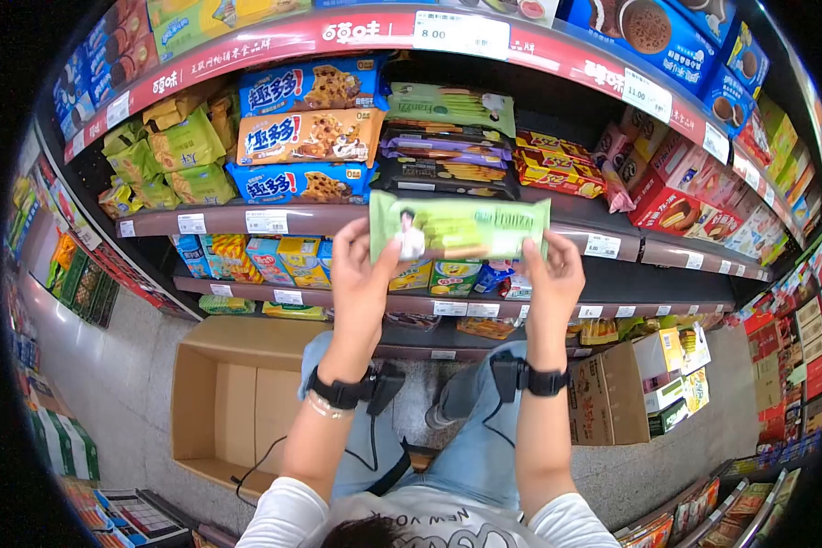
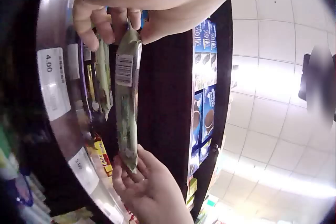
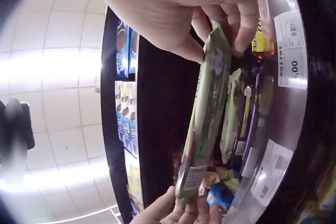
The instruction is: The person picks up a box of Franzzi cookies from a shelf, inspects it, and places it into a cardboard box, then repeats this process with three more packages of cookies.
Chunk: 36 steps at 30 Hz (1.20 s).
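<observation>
A green snack packet [image 1: 457,228] is held level in front of the shelf in the head view. My left hand [image 1: 363,274] pinches its left end and my right hand [image 1: 553,279] pinches its right end, thumbs on the front. In the left wrist view the packet [image 2: 127,92] shows a barcode on its back, with the left hand [image 2: 152,3] at the top and the right hand [image 2: 152,190] below. The right wrist view has the packet [image 3: 205,113] between the right hand [image 3: 184,14] above and the left hand [image 3: 178,213] below. Behind it, a similar green packet [image 1: 452,102] tops a stack.
Blue and orange cookie packs [image 1: 309,135] lie left of the stack, red and yellow packs [image 1: 557,169] right of it. The shelf edge [image 1: 320,219] carries price tags. An open cardboard box [image 1: 192,402] stands on the floor at left, another box [image 1: 612,393] holding packages at right.
</observation>
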### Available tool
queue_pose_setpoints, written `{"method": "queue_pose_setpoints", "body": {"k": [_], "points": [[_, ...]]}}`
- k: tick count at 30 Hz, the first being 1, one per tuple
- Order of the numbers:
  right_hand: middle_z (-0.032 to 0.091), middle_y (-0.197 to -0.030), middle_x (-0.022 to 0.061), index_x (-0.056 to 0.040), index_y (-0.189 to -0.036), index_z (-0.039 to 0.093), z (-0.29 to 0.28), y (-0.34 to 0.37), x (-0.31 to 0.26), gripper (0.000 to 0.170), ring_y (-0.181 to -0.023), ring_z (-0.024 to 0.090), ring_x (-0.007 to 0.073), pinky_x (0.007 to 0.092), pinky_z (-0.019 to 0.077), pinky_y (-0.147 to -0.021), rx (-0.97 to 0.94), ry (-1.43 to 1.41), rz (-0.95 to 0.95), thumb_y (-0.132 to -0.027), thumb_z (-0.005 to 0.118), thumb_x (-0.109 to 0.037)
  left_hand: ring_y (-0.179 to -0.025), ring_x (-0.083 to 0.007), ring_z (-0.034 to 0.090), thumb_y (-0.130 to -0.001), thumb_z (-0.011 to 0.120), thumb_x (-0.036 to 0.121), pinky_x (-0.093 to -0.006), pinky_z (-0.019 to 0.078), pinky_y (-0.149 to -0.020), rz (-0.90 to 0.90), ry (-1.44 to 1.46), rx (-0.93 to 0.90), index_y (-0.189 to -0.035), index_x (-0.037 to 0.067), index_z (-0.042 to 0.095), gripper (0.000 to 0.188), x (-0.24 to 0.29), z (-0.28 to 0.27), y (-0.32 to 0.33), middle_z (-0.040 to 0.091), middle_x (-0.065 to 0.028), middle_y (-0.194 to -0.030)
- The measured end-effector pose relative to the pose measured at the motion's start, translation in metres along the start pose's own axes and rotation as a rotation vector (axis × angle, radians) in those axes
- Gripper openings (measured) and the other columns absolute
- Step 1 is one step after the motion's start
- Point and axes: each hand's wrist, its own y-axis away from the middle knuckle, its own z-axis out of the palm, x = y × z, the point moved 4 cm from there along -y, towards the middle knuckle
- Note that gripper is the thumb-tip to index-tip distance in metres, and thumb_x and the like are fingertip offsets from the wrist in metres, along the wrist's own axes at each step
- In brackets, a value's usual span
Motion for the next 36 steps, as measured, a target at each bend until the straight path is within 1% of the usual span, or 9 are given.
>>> {"method": "queue_pose_setpoints", "body": {"k": [3, 8, 18, 21, 26, 28, 29, 33, 36], "points": [[0.060, -0.102, 0.0081, -0.0003, -0.122, 0.044, -0.007, 0.039, 0.003, 0.042, -0.088, 0.059, 0.0125, 0.0234, 0.0533, -0.064, -0.017, -0.130, 0.152, -0.085, 0.064, -0.006, -0.099, -0.0166, 0.060, -0.090, 0.057, 0.010, -0.0306, 0.0521, -0.081, -0.228, -0.034, -0.071, -0.119, 0.000, 0.049, 0.032, -0.006, -0.022, 0.026, 0.059, -0.0087, -0.111], [0.060, -0.100, 0.0070, 0.0001, -0.113, 0.052, -0.024, 0.096, 0.038, 0.032, -0.086, 0.061, 0.0133, 0.0257, 0.0539, -0.067, -0.049, -0.170, 0.433, -0.084, 0.065, -0.007, -0.090, -0.0155, 0.063, -0.088, 0.061, 0.010, -0.0303, 0.0544, -0.074, -0.435, -0.046, -0.001, -0.114, 0.001, 0.055, 0.029, -0.032, -0.062, 0.063, 0.062, -0.0070, -0.105], [0.062, -0.102, 0.0100, -0.0003, -0.111, 0.053, -0.008, 0.119, 0.027, 0.027, -0.086, 0.063, 0.0165, 0.0313, 0.0546, -0.072, -0.154, -0.278, 0.594, -0.087, 0.061, -0.008, -0.089, -0.0152, 0.063, -0.089, 0.059, 0.011, -0.0317, 0.0544, -0.074, -0.502, 0.034, 0.039, -0.113, 0.001, 0.053, 0.027, -0.035, -0.091, 0.082, 0.062, -0.0080, -0.103], [0.063, -0.100, 0.0085, 0.0004, -0.107, 0.055, -0.006, 0.126, 0.032, 0.025, -0.085, 0.062, 0.0136, 0.0278, 0.0532, -0.071, -0.207, -0.276, 0.625, -0.086, 0.064, -0.008, -0.093, -0.0156, 0.061, -0.089, 0.059, 0.012, -0.0329, 0.0526, -0.080, -0.526, 0.093, 0.032, -0.116, 0.002, 0.050, 0.030, -0.035, -0.092, 0.081, 0.061, -0.0087, -0.107], [0.064, -0.097, 0.0082, 0.0040, -0.107, 0.056, 0.005, 0.137, 0.022, 0.030, -0.090, 0.060, 0.0122, 0.0255, 0.0484, -0.078, -0.055, 0.094, 0.290, -0.082, 0.068, -0.007, -0.111, -0.0199, 0.052, -0.088, 0.060, 0.011, -0.0361, 0.0462, -0.092, -0.415, -0.001, 0.239, -0.124, 0.004, 0.045, 0.039, -0.052, -0.099, 0.085, 0.047, -0.0128, -0.128], [0.065, -0.096, 0.0100, 0.0044, -0.107, 0.057, 0.019, 0.145, 0.013, 0.034, -0.093, 0.060, 0.0141, 0.0273, 0.0481, -0.080, 0.034, 0.201, 0.133, -0.078, 0.071, -0.006, -0.115, -0.0246, 0.050, -0.086, 0.063, 0.017, -0.0392, 0.0444, -0.095, -0.415, 0.116, 0.015, -0.132, 0.002, 0.037, 0.054, -0.042, -0.077, 0.088, 0.041, -0.0155, -0.133], [0.065, -0.100, 0.0143, 0.0029, -0.106, 0.058, 0.024, 0.149, 0.013, 0.037, -0.092, 0.064, 0.0208, 0.0307, 0.0493, -0.081, 0.029, 0.316, 0.010, -0.073, 0.073, -0.003, -0.117, -0.0269, 0.049, -0.085, 0.065, 0.020, -0.0407, 0.0435, -0.096, -0.415, 0.172, -0.098, -0.136, 0.002, 0.033, 0.062, -0.036, -0.067, 0.091, 0.038, -0.0169, -0.136], [0.062, -0.109, 0.0185, -0.0022, -0.109, 0.060, 0.050, 0.160, -0.006, 0.047, -0.094, 0.062, 0.0348, 0.0390, 0.0502, -0.082, -0.185, 0.511, -0.357, -0.063, 0.069, 0.003, -0.124, -0.0218, 0.041, -0.073, 0.076, 0.014, -0.0361, 0.0394, -0.099, -0.298, 0.139, -0.417, -0.143, 0.001, 0.017, 0.092, -0.033, -0.036, 0.109, 0.032, -0.0150, -0.140], [0.057, -0.120, 0.0155, -0.0045, -0.113, 0.059, 0.059, 0.168, -0.002, 0.053, -0.100, 0.056, 0.0351, 0.0407, 0.0462, -0.086, -0.344, 0.516, -0.384, -0.062, 0.073, -0.006, -0.118, -0.0183, 0.046, -0.077, 0.072, 0.007, -0.0314, 0.0403, -0.096, -0.396, 0.094, -0.207, -0.138, -0.001, 0.028, 0.076, -0.034, -0.040, 0.113, 0.045, -0.0117, -0.130]]}}
